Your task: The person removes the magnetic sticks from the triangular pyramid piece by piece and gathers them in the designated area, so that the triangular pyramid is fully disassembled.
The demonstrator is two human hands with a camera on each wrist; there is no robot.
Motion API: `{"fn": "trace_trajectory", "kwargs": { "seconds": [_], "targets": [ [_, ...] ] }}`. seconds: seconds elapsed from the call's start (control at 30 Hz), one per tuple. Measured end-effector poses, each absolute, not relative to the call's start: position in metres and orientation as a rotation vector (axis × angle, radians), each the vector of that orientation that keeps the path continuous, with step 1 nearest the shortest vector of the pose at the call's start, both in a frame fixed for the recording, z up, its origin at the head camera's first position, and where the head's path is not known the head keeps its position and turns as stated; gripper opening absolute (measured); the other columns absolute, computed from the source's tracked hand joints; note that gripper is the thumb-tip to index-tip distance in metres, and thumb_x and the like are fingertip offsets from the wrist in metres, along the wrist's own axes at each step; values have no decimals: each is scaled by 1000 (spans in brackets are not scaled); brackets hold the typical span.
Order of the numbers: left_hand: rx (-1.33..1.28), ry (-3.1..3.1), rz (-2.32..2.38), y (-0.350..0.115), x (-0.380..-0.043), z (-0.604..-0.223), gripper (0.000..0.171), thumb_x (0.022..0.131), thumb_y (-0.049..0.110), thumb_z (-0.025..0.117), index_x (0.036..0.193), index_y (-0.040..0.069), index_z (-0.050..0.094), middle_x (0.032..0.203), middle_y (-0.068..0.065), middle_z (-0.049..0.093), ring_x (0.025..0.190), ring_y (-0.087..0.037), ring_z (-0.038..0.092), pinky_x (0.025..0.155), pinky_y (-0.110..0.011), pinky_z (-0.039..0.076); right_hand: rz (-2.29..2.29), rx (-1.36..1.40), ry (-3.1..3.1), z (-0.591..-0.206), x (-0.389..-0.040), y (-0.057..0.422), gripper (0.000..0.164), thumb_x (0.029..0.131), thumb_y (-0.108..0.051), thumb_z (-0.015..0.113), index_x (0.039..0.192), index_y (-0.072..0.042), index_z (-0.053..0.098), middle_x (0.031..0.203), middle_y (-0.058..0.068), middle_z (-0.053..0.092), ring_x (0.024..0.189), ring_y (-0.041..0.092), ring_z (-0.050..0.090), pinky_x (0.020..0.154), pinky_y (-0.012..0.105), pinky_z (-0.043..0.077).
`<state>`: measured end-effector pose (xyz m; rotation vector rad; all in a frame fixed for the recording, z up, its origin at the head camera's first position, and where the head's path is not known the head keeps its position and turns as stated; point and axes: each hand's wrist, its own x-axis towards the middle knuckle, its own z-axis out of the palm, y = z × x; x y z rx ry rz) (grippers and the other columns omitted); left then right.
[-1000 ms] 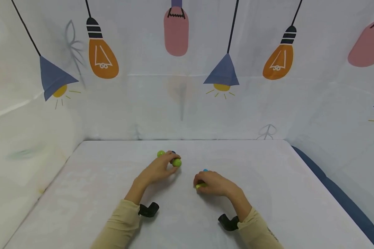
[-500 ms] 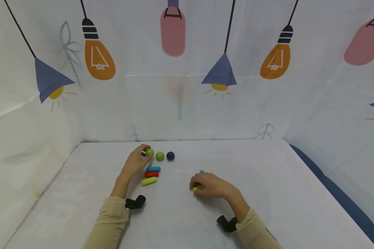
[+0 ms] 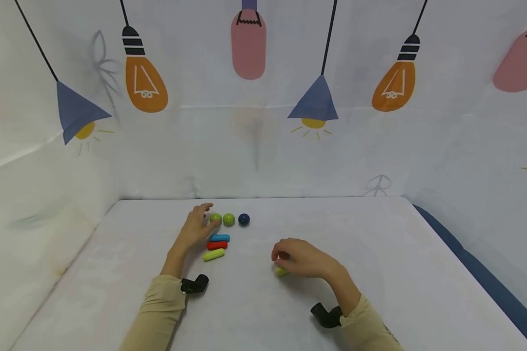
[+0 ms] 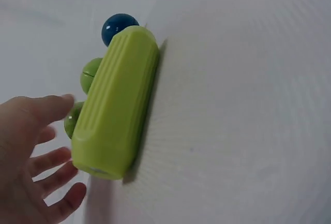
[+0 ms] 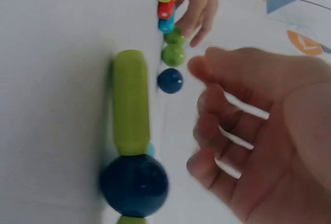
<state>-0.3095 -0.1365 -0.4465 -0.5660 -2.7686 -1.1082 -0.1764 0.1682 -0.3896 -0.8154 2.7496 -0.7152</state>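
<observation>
My left hand (image 3: 195, 228) rests with spread, relaxed fingers around the near side of a green ball (image 3: 215, 218); the left wrist view shows its thumb right at that ball. To the right follow a second green ball (image 3: 229, 220) and a dark blue ball (image 3: 244, 219), forming a row. My right hand (image 3: 306, 259) hovers with loosely bent fingers and grips nothing. Under it lies a green ridged stick (image 3: 281, 272), mostly hidden in the head view. In the right wrist view, a dark blue ball (image 5: 135, 185) sits at that stick's end, with another green piece (image 5: 131, 220) beyond.
Blue (image 3: 220, 238), red (image 3: 217, 245) and green (image 3: 213, 255) sticks lie stacked side by side just in front of the balls. A bit of light blue (image 5: 150, 149) shows behind the right stick. A lamp-print cloth wall (image 3: 254, 151) rises behind the white table (image 3: 377, 292).
The left hand carried a green ball leftward to the row's left end, then loosened its fingers from it. The right hand let go of the green stick and rose slightly.
</observation>
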Motion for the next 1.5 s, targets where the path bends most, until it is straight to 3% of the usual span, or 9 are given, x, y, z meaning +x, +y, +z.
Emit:
{"fn": "trace_trajectory", "kwargs": {
  "seconds": [0.17, 0.33, 0.5, 0.7, 0.8, 0.97, 1.33, 1.5],
  "targets": [
    [-509, -2632, -1146, -127, -310, -441, 58, 94, 24, 57, 142, 1, 32, 133, -28, 35, 117, -42, 37, 96, -57, 38, -677, -576, 2694, -382, -167, 174, 14, 93, -25, 58, 104, -17, 60, 68, -5, 52, 62, 8, 47, 57, 25, 40],
    [-546, -2538, -1160, -108, -298, -428, 47, 94, 19, 58, 137, 9, 42, 131, -20, 40, 112, -34, 42, 92, -50, 42, -663, -446, 2639, -383, -163, 174, 24, 93, -27, 58, 114, -15, 58, 70, -5, 53, 64, 10, 48, 58, 27, 38],
    [-773, -2504, -1114, -79, -279, -416, 42, 91, 15, 61, 130, 8, 50, 130, -16, 42, 110, -32, 48, 89, -47, 45, -641, -451, 2634, -382, -163, 174, 19, 92, -28, 59, 108, -18, 60, 68, -7, 55, 63, 8, 46, 57, 25, 36],
    [-1185, -2703, -982, -45, -257, -421, 41, 91, 21, 62, 129, 10, 52, 127, -10, 49, 116, -26, 49, 96, -43, 45, -664, -529, 2568, -384, -166, 175, 20, 93, -28, 58, 111, -19, 62, 85, -4, 63, 71, 7, 52, 63, 27, 42],
    [-1344, -2865, -842, -34, -249, -428, 40, 89, 26, 65, 126, 15, 55, 123, -2, 54, 111, -17, 51, 92, -34, 47, -687, -576, 2534, -385, -167, 175, 19, 93, -27, 58, 110, -20, 61, 88, -4, 63, 73, 7, 54, 64, 27, 44],
    [-1376, -2951, -654, -28, -245, -433, 27, 86, 30, 69, 112, 23, 62, 103, 7, 57, 91, -7, 50, 75, -20, 45, -675, -659, 2529, -386, -169, 176, 16, 93, -25, 58, 108, -20, 62, 85, -8, 58, 74, 7, 52, 66, 25, 43],
    [-1459, -3028, -757, -42, -243, -420, 29, 81, 28, 75, 106, 15, 69, 84, 10, 63, 75, -4, 54, 71, -17, 46, -567, -683, 2717, -388, -171, 184, 5, 90, -19, 60, 89, -17, 64, 90, -2, 52, 82, 13, 48, 72, 32, 42],
    [-1396, -3072, -760, -40, -238, -414, 25, 79, 29, 77, 99, 16, 70, 80, 10, 64, 71, -3, 54, 69, -16, 46, -606, -613, 2761, -396, -177, 184, 6, 89, -20, 64, 87, -15, 60, 86, -2, 53, 77, 12, 48, 67, 30, 42]
  ]
}}
